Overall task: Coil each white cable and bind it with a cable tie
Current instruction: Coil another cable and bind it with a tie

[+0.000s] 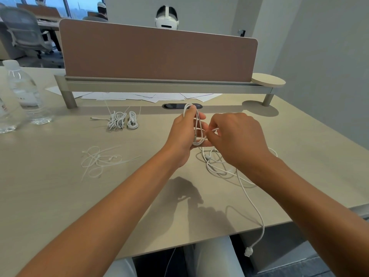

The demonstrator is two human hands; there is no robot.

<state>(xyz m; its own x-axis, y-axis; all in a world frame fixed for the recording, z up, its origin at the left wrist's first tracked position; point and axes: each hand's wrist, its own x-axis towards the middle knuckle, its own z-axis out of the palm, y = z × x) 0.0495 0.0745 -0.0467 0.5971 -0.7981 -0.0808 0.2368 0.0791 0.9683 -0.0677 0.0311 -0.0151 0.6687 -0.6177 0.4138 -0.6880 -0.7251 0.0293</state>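
A plug [248, 251] hung off the desk [60, 196] edge nearest the camera, its cable [219, 168] trailing up the bare desk. The left hand [182, 134] gripped the cable's coil [196, 124]; the right hand [237, 136] pinched a strand beside it. Bound coils [121, 121] and ties [99, 159] lay left; two bottles [26, 92] held water.

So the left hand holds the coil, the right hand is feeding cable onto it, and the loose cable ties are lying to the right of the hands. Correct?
Not quite. In the head view the loose cable ties lie on the desk to the left of the hands, not the right. The rest stands: the left hand holds the coil and the right hand feeds cable onto it.
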